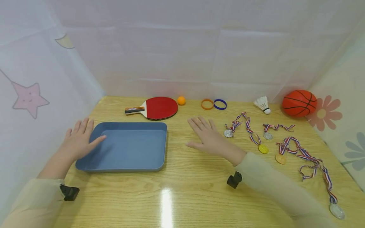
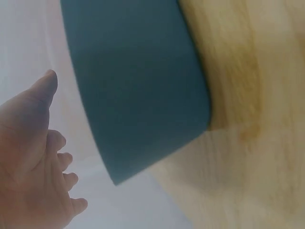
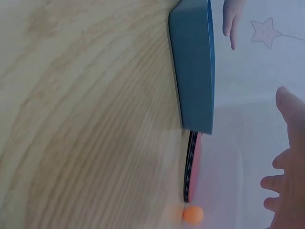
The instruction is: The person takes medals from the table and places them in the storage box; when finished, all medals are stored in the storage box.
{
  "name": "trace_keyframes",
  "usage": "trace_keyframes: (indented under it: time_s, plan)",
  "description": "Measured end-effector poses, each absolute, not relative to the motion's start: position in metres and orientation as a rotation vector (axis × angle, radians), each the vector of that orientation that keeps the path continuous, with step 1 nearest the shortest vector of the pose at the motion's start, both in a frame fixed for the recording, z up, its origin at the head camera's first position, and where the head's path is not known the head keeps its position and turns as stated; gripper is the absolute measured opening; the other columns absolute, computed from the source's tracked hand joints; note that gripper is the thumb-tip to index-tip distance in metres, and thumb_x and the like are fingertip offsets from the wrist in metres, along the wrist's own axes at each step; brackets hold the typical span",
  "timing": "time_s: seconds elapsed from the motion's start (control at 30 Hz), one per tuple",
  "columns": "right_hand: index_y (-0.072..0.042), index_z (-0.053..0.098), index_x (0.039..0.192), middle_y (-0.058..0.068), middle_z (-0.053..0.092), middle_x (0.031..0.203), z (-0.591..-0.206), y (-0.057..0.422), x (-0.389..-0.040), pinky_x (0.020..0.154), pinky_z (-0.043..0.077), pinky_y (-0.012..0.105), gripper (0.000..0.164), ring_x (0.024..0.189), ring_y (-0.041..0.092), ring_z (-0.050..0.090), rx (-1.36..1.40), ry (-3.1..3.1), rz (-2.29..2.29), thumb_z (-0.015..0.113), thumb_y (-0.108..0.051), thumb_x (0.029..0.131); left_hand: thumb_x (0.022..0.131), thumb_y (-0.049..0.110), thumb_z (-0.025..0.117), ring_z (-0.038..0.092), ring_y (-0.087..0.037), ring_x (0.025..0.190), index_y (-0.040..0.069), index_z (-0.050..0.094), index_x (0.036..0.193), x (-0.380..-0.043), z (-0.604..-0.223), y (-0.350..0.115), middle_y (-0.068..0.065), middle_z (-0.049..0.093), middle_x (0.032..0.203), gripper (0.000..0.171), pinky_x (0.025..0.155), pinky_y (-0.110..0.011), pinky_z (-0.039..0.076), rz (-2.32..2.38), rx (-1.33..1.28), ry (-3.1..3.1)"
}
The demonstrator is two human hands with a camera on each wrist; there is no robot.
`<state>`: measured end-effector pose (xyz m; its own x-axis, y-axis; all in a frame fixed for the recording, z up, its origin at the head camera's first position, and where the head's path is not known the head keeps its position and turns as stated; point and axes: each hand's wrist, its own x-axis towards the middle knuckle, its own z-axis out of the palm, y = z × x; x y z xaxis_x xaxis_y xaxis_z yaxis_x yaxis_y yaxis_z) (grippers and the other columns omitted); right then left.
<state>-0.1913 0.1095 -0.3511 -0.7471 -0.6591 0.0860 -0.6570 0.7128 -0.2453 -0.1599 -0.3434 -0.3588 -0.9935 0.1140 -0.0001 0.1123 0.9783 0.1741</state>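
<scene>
My left hand (image 1: pixel 78 141) hovers at the left side of a blue-grey rectangular tray (image 1: pixel 134 168), its fingers extended and thumb over the rim. In the left wrist view that hand (image 2: pixel 38 167) is apart from the tray's wall (image 2: pixel 138 90) and holds nothing. To the right of the tray, my right hand (image 1: pixel 209 137) is held above the table with fingers spread and nothing in it. The right wrist view shows this hand (image 3: pixel 290 167) raised, with the tray (image 3: pixel 193 67) beyond it. Nearest on its right lies a silver medal (image 1: pixel 228 133) on a striped ribbon.
Along the back stand a red table tennis paddle (image 1: pixel 162 108), an orange ball (image 1: pixel 181 100), orange (image 1: pixel 207 108) and blue wristbands (image 1: pixel 214 105), a shuttlecock (image 1: pixel 262 104) and a basketball (image 1: pixel 299 103). Several more medals, including a yellow one (image 1: pixel 263 148), lie at right. Cloth walls (image 1: pixel 171 47) surround the table.
</scene>
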Motion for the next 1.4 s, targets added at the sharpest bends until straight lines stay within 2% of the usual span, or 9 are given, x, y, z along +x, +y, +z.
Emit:
trace_keyframes:
  time_s: [0.17, 0.37, 0.47, 0.63, 0.87, 1.07, 1.4]
  plan:
    - [-0.015, 0.008, 0.149, 0.005, 0.009, 0.153, -0.362, 0.074, -0.189, 0.107, -0.001, 0.054, 0.083, 0.138, 0.023, -0.004, -1.168, 2.850, -0.367, 0.036, -0.064, 0.089, 0.093, 0.057, 0.035, -0.011, -0.050, 0.129, -0.004, -0.007, 0.144, -0.157, -0.364, -0.351, -0.031, -0.008, 0.146, 0.089, 0.095, -0.070, -0.001, 0.256, 0.183, 3.087]
    - [-0.013, 0.014, 0.149, 0.008, 0.015, 0.152, -0.375, 0.047, -0.188, 0.106, 0.006, 0.057, 0.082, 0.138, 0.029, 0.004, -1.217, 2.771, -0.330, 0.037, -0.064, 0.089, 0.093, 0.058, 0.033, -0.012, -0.050, 0.129, -0.005, -0.010, 0.142, -0.156, -0.369, -0.357, -0.031, -0.012, 0.145, 0.091, 0.095, -0.069, -0.002, 0.257, 0.166, 3.019]
    - [-0.013, 0.016, 0.149, 0.009, 0.016, 0.152, -0.382, 0.039, -0.188, 0.106, 0.008, 0.057, 0.082, 0.138, 0.030, 0.007, -1.224, 2.760, -0.291, 0.035, -0.065, 0.088, 0.093, 0.058, 0.033, -0.011, -0.051, 0.128, -0.009, -0.007, 0.142, -0.156, -0.370, -0.359, -0.033, -0.007, 0.144, 0.092, 0.096, -0.069, -0.002, 0.253, 0.155, 2.989]
    - [-0.010, 0.016, 0.148, 0.007, 0.013, 0.152, -0.387, 0.034, -0.187, 0.107, 0.011, 0.055, 0.081, 0.138, 0.029, 0.007, -1.225, 2.739, -0.248, 0.032, -0.064, 0.089, 0.093, 0.059, 0.031, -0.001, -0.055, 0.127, -0.016, 0.005, 0.139, -0.157, -0.372, -0.360, -0.038, 0.008, 0.141, 0.092, 0.096, -0.069, 0.001, 0.228, 0.152, 2.954]
    - [-0.009, 0.017, 0.148, 0.007, 0.013, 0.152, -0.386, 0.034, -0.186, 0.107, 0.012, 0.053, 0.080, 0.138, 0.028, 0.007, -1.226, 2.726, -0.258, 0.034, -0.062, 0.091, 0.094, 0.057, 0.031, 0.004, -0.056, 0.126, -0.021, 0.015, 0.136, -0.160, -0.372, -0.359, -0.041, 0.014, 0.137, 0.089, 0.096, -0.069, 0.005, 0.229, 0.170, 2.938]
    - [-0.007, 0.019, 0.147, 0.008, 0.014, 0.152, -0.383, 0.046, -0.185, 0.107, 0.012, 0.052, 0.079, 0.138, 0.029, 0.008, -1.195, 2.705, -0.281, 0.038, -0.059, 0.091, 0.095, 0.053, 0.034, 0.009, -0.057, 0.125, -0.019, 0.022, 0.135, -0.162, -0.366, -0.350, -0.041, 0.017, 0.136, 0.084, 0.097, -0.068, 0.010, 0.212, 0.252, 2.930]
    - [-0.003, 0.019, 0.146, 0.012, 0.014, 0.152, -0.379, 0.084, -0.188, 0.107, 0.010, 0.052, 0.080, 0.137, 0.032, 0.008, -1.122, 2.666, -0.353, 0.047, -0.052, 0.091, 0.095, 0.048, 0.042, 0.009, -0.055, 0.127, -0.018, 0.023, 0.136, -0.165, -0.363, -0.319, -0.038, 0.017, 0.139, 0.079, 0.100, -0.064, 0.012, 0.273, 0.433, 2.900]
